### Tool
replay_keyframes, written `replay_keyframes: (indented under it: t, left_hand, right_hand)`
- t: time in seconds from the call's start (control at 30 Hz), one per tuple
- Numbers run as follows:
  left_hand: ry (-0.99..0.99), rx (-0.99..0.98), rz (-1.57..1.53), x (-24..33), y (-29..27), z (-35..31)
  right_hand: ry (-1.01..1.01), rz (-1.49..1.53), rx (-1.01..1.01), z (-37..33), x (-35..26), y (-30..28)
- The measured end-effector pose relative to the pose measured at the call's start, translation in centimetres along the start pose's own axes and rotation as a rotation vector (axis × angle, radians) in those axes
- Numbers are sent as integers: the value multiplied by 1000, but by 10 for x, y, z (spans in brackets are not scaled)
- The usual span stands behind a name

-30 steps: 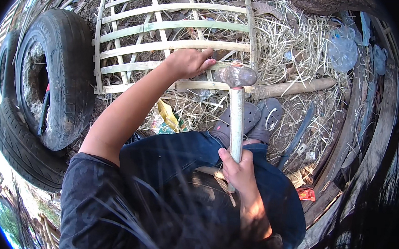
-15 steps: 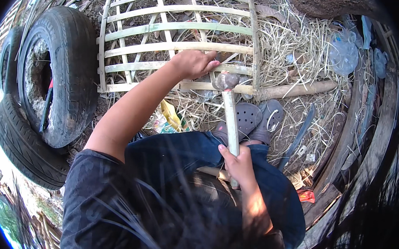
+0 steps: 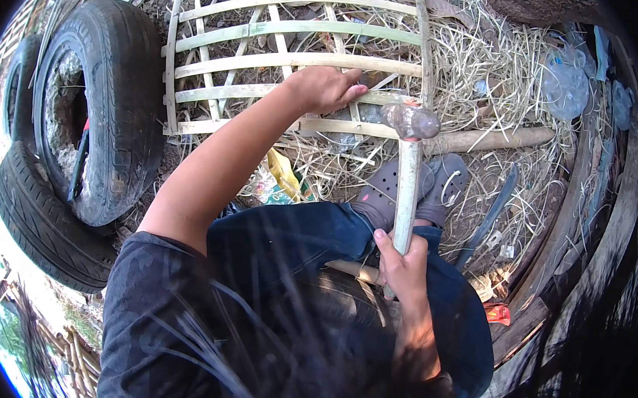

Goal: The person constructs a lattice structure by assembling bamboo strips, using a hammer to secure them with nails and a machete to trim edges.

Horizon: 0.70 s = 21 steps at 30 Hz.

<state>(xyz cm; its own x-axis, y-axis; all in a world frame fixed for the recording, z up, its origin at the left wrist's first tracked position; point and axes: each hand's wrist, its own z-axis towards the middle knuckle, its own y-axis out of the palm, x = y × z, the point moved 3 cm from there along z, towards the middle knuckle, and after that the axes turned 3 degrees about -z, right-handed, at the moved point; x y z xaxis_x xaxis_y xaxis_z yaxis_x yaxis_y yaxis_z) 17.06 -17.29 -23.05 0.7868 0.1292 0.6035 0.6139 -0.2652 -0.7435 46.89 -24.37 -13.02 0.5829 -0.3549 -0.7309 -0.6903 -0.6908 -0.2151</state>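
My right hand (image 3: 404, 270) grips the pale wooden handle of a hammer (image 3: 407, 183). Its heavy, worn metal head points away from me, above the near right corner of a bamboo lattice (image 3: 299, 63). I cannot tell whether the head touches the slats. At the lattice's near side my left hand (image 3: 325, 90) is closed over the slats, thumb and forefinger toward the right; part of its grip is hidden under the hand. The lattice is woven of long, slightly bowed strips crossed by thinner ones, with a stick along its right end.
Old tires (image 3: 122, 104) stand and lie at the left. A round pole (image 3: 493, 139) lies beyond my clogs (image 3: 393, 189). Right of them are a long blade (image 3: 489, 218) and a red object (image 3: 498, 313). Bamboo shavings (image 3: 482, 85) and clear plastic (image 3: 565, 90) litter the ground; planks (image 3: 615, 190) edge the right.
The hammer has swung right, its head now over the lattice's corner rather than near my left hand. My left hand stays on the slats. The whole view has shifted slightly.
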Motion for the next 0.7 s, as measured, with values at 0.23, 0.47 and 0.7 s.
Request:
replay_keyframes:
  t: [0.23,0.47,0.7]
  left_hand:
    - [-2,8,6,-3,1,-2]
    - [16,38,12,-6,6,-2]
    - [-1,22,5,-5,1,-3]
  right_hand:
    - [-17,-227,181,-4,2,-12]
    - [171,-514,476,-22,20,-82]
    - [321,-658,607,30,81,-135]
